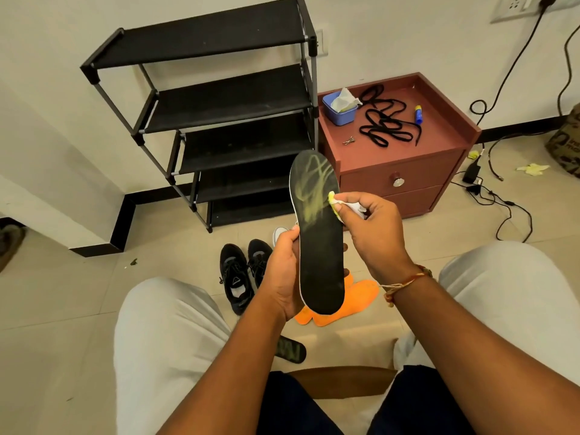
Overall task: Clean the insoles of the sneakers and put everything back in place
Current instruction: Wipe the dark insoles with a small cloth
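My left hand [284, 271] grips a black insole [318, 246] upright by its lower left edge; yellow-green smears cover its toe half. My right hand [376, 233] pinches a small white wipe [337, 205] stained yellow, pressed to the insole's right edge. A pair of black sneakers [243, 271] stands on the floor behind the insole. Two orange insoles [354, 301] lie on the floor under my hands. Another dark insole [290, 350] lies between my knees, partly hidden by my left forearm.
An empty black shoe rack [226, 120] stands against the wall. Beside it a brown bedside cabinet [398, 171] carries a blue tissue tub [340, 108], black laces [386, 124] and a blue tube [418, 114]. Cables [499, 196] trail on the floor at the right.
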`<state>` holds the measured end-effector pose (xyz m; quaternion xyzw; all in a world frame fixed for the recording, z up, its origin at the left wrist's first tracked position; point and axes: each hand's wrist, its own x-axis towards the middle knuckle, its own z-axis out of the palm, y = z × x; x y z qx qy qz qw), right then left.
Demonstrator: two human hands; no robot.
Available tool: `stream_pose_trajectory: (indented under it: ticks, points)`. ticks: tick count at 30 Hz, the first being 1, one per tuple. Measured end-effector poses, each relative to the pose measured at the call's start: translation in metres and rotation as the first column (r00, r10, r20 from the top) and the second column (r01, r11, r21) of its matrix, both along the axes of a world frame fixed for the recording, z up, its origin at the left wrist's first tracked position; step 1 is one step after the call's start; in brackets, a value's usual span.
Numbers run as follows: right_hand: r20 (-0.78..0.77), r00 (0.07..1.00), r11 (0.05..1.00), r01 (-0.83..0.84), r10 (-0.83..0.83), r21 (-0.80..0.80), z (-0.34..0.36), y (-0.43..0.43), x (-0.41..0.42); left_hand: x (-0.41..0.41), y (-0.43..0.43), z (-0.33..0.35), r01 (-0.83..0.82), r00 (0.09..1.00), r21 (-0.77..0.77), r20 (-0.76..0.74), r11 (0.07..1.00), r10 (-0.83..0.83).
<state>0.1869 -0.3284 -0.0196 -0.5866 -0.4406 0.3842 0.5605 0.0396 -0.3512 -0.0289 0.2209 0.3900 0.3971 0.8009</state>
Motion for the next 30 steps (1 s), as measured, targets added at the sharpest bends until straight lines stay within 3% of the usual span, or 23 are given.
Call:
stream_pose_trajectory:
  ticks: [7,12,15,21,24,26,30]
  points:
    - [0.439,0.897,0.979,-0.039,-0.055,0.201,-0.002,-0.010,-0.018,0.002,-0.001,0.007,-0.072,0.995,-0.011,0.075,0.997,0.072]
    - [0.538,0.840,0.956,-0.098,-0.070,0.277,-0.005,-0.014,-0.022,-0.004,0.001,0.003,-0.109,0.993,0.047,0.056,0.993,0.107]
    - [0.654,0.750,0.948,-0.123,-0.105,0.294,-0.008,-0.017,-0.025,-0.006,0.003,0.001,-0.132,0.990,0.067,0.052,0.989,0.128]
    - [0.624,0.780,0.903,-0.301,0.048,0.307,-0.008,-0.042,-0.054,-0.010,0.006,0.004,-0.173,0.980,0.035,0.101,0.984,0.169]
    - [0.672,0.740,0.889,-0.330,0.035,0.318,-0.005,-0.036,-0.047,-0.009,0.003,0.003,-0.192,0.980,0.049,0.066,0.980,0.189]
    - [0.702,0.712,0.906,-0.274,-0.035,0.323,-0.002,-0.023,-0.034,-0.004,0.000,0.002,-0.172,0.985,0.092,0.035,0.981,0.169]
    - [0.657,0.740,0.950,-0.080,-0.146,0.301,0.001,-0.004,-0.013,0.002,-0.004,0.005,-0.097,0.995,0.111,0.030,0.989,0.094]
